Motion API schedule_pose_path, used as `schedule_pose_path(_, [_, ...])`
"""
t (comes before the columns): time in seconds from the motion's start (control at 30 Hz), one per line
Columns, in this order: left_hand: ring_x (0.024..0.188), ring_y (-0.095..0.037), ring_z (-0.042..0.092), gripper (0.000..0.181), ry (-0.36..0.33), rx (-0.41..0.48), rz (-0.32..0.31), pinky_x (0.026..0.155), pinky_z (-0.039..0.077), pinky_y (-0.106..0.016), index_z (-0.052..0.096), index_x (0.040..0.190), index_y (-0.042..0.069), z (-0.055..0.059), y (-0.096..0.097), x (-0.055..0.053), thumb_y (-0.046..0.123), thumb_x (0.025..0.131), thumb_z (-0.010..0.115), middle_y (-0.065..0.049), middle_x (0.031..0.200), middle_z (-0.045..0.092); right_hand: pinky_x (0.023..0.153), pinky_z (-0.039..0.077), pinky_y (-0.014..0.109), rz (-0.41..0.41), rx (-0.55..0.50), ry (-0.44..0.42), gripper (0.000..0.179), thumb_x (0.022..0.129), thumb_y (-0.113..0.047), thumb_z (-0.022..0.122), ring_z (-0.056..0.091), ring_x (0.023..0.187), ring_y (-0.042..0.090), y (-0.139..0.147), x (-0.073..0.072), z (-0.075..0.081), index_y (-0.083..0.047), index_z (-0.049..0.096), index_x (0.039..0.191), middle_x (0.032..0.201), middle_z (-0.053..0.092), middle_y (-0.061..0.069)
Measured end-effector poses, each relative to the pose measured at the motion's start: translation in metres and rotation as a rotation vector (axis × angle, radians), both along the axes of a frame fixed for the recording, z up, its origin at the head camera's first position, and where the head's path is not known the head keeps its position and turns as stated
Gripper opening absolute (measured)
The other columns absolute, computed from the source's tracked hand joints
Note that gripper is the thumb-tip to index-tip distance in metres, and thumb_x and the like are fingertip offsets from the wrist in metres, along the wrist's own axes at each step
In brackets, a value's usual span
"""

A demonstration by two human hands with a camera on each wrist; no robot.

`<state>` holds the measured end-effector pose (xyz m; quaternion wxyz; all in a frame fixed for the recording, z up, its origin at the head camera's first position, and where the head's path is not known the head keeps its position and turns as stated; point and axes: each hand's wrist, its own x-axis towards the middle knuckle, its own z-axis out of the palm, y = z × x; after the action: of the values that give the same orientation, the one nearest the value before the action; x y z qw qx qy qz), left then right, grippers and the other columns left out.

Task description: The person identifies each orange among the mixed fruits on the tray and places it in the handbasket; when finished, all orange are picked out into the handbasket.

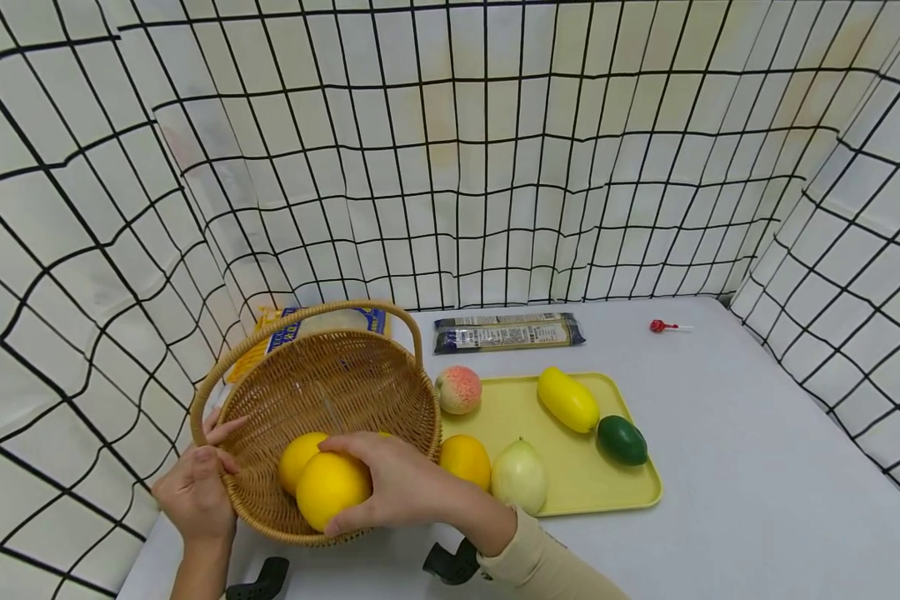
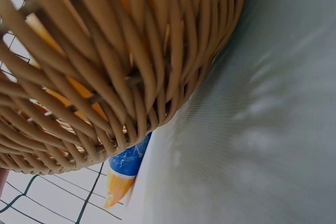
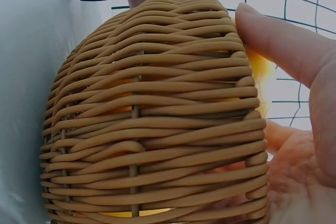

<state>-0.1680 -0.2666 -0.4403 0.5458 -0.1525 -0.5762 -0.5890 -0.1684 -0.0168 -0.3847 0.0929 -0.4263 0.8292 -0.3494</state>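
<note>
A brown wicker basket [image 1: 390,387] is being gripped, ideally firmly, by the left hand [image 1: 198,490], a round yellow fruit [image 1: 332,490] by the right hand [image 1: 399,482].

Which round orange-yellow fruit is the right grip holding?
The frontmost fruit, at the mouth of the basket, held by the right grip; one behind it, another outside.

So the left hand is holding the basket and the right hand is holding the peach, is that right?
Not quite: the right hand is holding an orange, not the peach, which is in neither hand. The head view shows this. The left hand is holding the basket, as you said.
</note>
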Motion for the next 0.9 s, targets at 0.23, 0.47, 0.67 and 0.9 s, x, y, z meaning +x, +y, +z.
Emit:
schedule_pose_path(0.23, [0.09, -0.02, 0.073, 0.052, -0.009, -0.006, 0.003, 0.107, 0.044, -0.041, 0.042, 0.045, -0.008, 0.006, 0.005, 0.003, 0.002, 0.095, 0.051, -0.005, 0.073, 0.072, 0.097, 0.041, 0.02, 0.011, 0.011, 0.025, 0.07, 0.079, -0.043, 0.079, 0.048, 0.121, 0.004, 0.0, 0.001, -0.001, -0.024, 0.05, 0.14, 0.138, 0.052, -0.008])
schedule_pose_path(0.47, [0.091, -0.021, 0.072, 0.052, -0.01, 0.001, -0.002, 0.107, 0.043, -0.042, 0.041, 0.045, -0.01, 0.011, 0.009, 0.006, 0.001, 0.095, 0.05, -0.003, 0.077, 0.073, 0.099, 0.042, 0.022, 0.015, 0.01, -0.024, 0.068, 0.082, -0.042, 0.077, 0.049, 0.12, 0.005, 0.003, 0.0, 0.004, -0.024, 0.048, 0.142, 0.139, 0.051, -0.007])
schedule_pose_path(0.67, [0.094, -0.023, 0.072, 0.052, -0.022, -0.009, 0.01, 0.107, 0.043, -0.04, 0.042, 0.045, -0.008, 0.008, 0.006, 0.004, 0.003, 0.095, 0.051, -0.005, 0.078, 0.073, 0.099, 0.044, 0.024, -0.017, -0.035, -0.09, 0.067, 0.083, -0.041, 0.077, 0.051, 0.121, 0.009, 0.009, 0.0, 0.007, -0.026, 0.049, 0.141, 0.141, 0.049, -0.011])
schedule_pose_path(0.9, [0.093, -0.021, 0.072, 0.054, -0.033, -0.012, 0.024, 0.107, 0.043, -0.041, 0.042, 0.045, -0.008, 0.006, 0.003, 0.004, 0.005, 0.096, 0.052, -0.002, 0.076, 0.072, 0.094, 0.049, 0.022, -0.018, -0.14, -0.129, 0.06, 0.085, -0.033, 0.076, 0.051, 0.122, 0.017, 0.015, -0.002, 0.014, -0.022, 0.052, 0.139, 0.138, 0.053, -0.008])
